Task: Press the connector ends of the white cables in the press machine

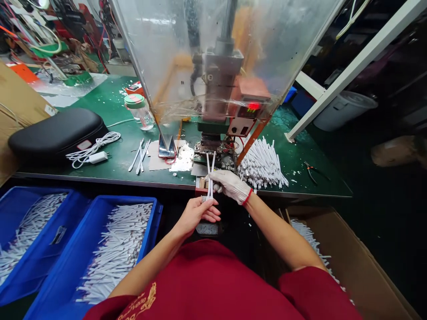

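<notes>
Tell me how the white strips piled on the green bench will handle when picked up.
The piled white strips are probably light and fairly stiff: those held upright between the bare left hand and gloved right hand stand straight without drooping. Their thin, narrow shape suggests they may slide over each other, so the loose heap likely spreads if pushed.

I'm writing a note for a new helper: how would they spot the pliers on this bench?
Start at the green workbench and find the press behind its clear plastic shield. To the right of the press, beyond the heap of white strips, the pliers lie on the green surface. Their dark handles are spread apart, and no other tool shows on that side.
</notes>
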`<state>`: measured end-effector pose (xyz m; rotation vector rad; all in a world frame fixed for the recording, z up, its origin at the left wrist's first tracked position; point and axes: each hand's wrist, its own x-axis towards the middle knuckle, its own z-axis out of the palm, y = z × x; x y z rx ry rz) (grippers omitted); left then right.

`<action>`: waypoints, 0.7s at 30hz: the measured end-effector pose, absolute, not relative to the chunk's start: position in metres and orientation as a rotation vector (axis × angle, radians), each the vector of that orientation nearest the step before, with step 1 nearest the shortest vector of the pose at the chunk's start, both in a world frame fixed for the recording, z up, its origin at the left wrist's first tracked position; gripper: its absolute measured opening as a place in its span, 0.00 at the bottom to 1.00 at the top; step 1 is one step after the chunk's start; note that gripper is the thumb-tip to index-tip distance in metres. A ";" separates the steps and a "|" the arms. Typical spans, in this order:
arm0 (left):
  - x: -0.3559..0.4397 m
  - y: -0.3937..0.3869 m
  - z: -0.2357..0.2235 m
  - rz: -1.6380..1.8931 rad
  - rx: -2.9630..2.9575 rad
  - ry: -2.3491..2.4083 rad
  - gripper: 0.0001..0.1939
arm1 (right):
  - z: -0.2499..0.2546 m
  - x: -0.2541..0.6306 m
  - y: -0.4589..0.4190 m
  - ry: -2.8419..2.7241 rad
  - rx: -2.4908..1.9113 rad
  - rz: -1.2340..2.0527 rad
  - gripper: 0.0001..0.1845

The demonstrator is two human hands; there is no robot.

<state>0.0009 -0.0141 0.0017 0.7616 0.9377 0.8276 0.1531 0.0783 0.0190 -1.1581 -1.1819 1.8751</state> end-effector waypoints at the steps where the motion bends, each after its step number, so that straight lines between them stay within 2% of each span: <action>1: -0.001 -0.011 0.002 0.830 0.762 0.940 0.24 | 0.016 0.149 0.082 -1.148 -1.137 1.890 0.19; 10: -0.014 0.003 0.004 0.731 0.751 0.892 0.25 | -0.005 0.139 0.100 -1.079 -1.067 1.993 0.19; 16: -0.013 0.004 0.005 0.650 0.785 0.922 0.28 | -0.004 0.135 0.100 -1.031 -1.065 1.968 0.16; 21: -0.013 0.004 0.003 0.663 0.801 0.940 0.27 | 0.000 0.133 0.098 -0.997 -1.088 1.918 0.16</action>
